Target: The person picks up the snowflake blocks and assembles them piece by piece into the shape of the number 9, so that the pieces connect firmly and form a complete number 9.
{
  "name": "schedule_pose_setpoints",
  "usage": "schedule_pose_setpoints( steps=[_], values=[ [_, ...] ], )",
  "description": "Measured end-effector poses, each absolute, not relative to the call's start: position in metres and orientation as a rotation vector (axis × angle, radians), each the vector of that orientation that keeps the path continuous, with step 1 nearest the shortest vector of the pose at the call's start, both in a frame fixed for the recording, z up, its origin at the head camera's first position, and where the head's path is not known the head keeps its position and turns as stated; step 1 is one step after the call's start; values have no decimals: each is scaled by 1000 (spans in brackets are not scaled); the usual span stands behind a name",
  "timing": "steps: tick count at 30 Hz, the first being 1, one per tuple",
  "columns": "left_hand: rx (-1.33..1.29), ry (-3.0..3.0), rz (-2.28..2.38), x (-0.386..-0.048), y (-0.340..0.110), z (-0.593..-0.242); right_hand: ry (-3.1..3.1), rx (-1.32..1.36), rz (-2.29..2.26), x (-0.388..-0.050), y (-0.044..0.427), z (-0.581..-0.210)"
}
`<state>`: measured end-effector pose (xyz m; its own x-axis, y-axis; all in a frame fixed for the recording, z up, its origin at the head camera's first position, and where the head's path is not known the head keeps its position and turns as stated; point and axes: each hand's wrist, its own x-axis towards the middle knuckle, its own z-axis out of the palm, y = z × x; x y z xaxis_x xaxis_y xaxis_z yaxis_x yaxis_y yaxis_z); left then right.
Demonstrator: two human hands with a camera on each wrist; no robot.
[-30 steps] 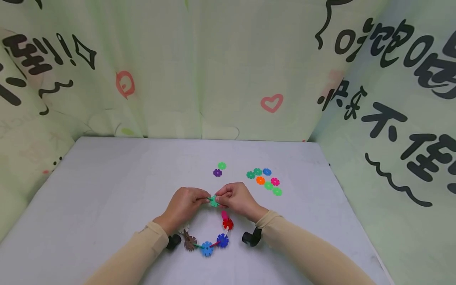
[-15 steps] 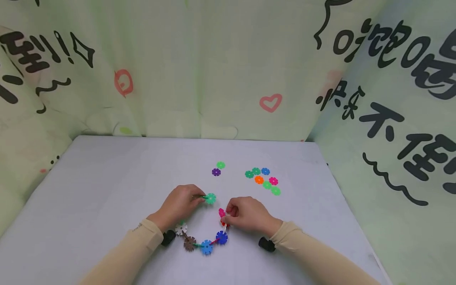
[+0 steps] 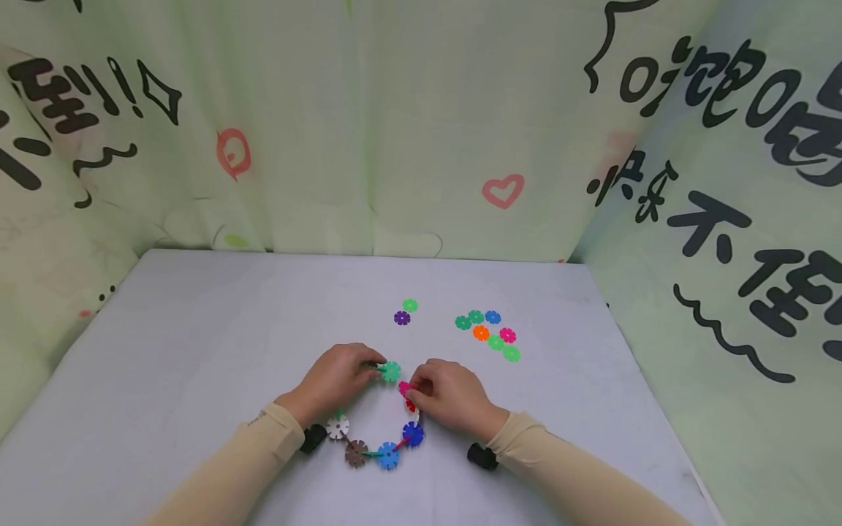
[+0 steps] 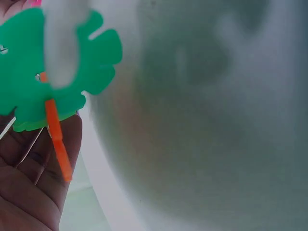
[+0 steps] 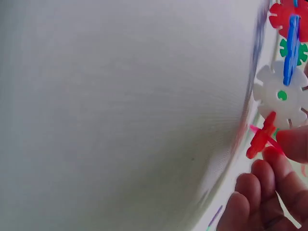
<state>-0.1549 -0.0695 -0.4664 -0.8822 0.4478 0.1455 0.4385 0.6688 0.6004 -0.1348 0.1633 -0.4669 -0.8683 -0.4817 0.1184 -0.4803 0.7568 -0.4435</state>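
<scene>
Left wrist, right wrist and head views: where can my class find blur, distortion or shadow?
Left wrist: a blurred pale shape crosses the much sharper green disc, with soft dim patches behind; right wrist: the table edge bows in a curve; head: soft light, faint shadow beside the left sleeve.

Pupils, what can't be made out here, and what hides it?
Head: whatever lies between the white notched plastic disc and teal notched plastic disc, covered by the left hand.
Head: most of the red notched plastic disc, behind the right hand.
Left wrist: the left side of the large green notched plastic disc, cut by the edge.
Left wrist: what the pale shape is, too blurred.
</scene>
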Motion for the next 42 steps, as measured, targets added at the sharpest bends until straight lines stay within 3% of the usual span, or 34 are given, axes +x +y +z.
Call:
schedule_pose_setpoints(
  steps=[23, 42],
  values=[
    [804, 2705, 1080, -157, -65, -464, 3151, -963, -639, -130, 155, -465],
    [711, 2663, 1066, -157, -62, -464, 2970, -917, -710, -134, 152, -460]
  ],
)
